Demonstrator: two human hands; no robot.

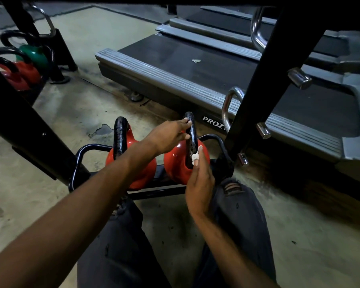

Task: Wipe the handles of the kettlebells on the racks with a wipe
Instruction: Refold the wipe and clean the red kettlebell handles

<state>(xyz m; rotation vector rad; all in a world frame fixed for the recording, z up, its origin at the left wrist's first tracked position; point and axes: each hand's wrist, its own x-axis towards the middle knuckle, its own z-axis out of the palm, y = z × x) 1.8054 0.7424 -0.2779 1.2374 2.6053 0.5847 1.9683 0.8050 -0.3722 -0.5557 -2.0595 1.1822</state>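
White letters that read "PROZ" (212, 121) are seen on the dark side of a treadmill (195, 65), at 1 o'clock from the hands. The rest of the word is hidden behind a shiny metal loop (227, 107). No other writing can be read.

Two red kettlebells are kept side by side on a low black rack (81, 154) near the middle of the picture. The right kettlebell (178, 165) is round, shiny and red, with a tall black handle (192, 134) that looks bumpy and glossy. The left kettlebell (148, 172), at 9 o'clock from it, looks the same, and its black handle (120, 136) is not touched by either hand.

The top of the right kettlebell's handle is held by the left hand (166, 136), with fingers and thumb closed narrowly round the bar. A small, crumpled white wipe (196, 154) is held in the fingertips of the right hand (200, 183) and is pressed on the low part of that same handle, just where it meets the red ball.

Far off at 10 o'clock, a green kettlebell (34, 56) and more red ones (27, 72) are kept on another rack. A pale, stained floor (50, 121) is seen under it all. Dark torn trousers (237, 215) are seen at 6 o'clock.
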